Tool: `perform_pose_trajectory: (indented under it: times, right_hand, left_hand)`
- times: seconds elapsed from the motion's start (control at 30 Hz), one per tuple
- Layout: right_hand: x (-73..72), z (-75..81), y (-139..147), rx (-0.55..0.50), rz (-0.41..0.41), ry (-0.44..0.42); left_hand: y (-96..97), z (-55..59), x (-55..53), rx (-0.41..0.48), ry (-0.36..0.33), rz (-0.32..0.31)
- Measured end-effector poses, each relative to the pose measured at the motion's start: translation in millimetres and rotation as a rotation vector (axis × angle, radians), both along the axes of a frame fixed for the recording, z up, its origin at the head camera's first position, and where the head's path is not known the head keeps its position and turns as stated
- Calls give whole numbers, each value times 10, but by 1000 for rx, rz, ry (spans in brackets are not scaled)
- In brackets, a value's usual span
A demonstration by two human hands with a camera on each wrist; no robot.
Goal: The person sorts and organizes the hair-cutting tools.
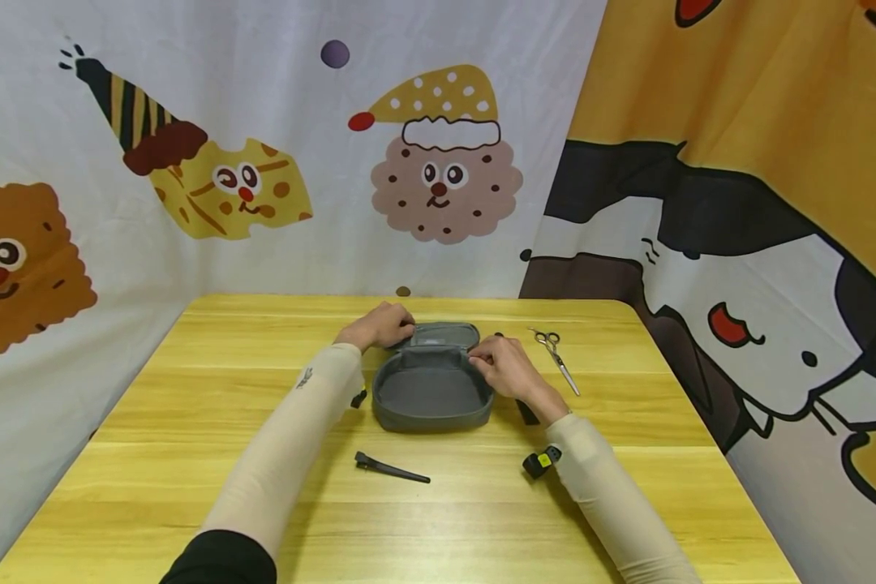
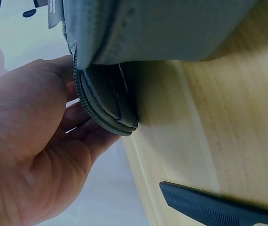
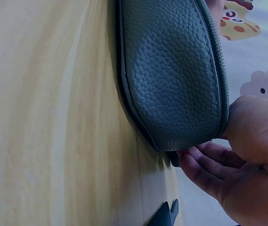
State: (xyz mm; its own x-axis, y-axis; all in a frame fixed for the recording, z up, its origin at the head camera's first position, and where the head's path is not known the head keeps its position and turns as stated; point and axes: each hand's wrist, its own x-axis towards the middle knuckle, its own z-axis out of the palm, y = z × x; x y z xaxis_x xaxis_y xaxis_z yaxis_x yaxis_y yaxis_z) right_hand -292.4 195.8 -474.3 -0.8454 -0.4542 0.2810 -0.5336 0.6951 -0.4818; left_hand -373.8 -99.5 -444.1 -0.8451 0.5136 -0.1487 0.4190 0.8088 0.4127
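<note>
A grey zip pouch (image 1: 432, 422) stands on the table with its lid (image 1: 445, 333) folded back behind it, baring the inside. My left hand (image 1: 381, 324) grips the lid's left end; in the left wrist view its fingers (image 2: 94, 139) reach behind the zipped edge, and the thumb tip is hidden. At the pouch's back right corner, my right hand (image 1: 506, 369) pinches the zipped rim. Grained leather-like sides of the pouch (image 3: 171, 80) fill much of the right wrist view, where several right fingers (image 3: 202, 172) curl under the corner.
Silver scissors (image 1: 557, 361) lie right of the pouch. A black hair clip (image 1: 392, 468) lies in front. A dark comb (image 2: 209, 207) shows low in the left wrist view. A black object (image 1: 527, 412), partly hidden, lies under my right hand. A printed curtain hangs behind the table.
</note>
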Motion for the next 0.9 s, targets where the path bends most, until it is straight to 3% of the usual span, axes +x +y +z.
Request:
perform_pose_trajectory:
  times: [0.27,0.6,0.9]
  right_hand:
    - [7,6,-3,4,-5,-2]
    - [5,0,4,5,-8,-2]
    - [10,-5,-3,5,-6,2]
  left_hand:
    - [-20,-24,27,49,16,8]
    - [-50,-60,74,186,48,9]
    - [-106,-32,161,222,81,-6]
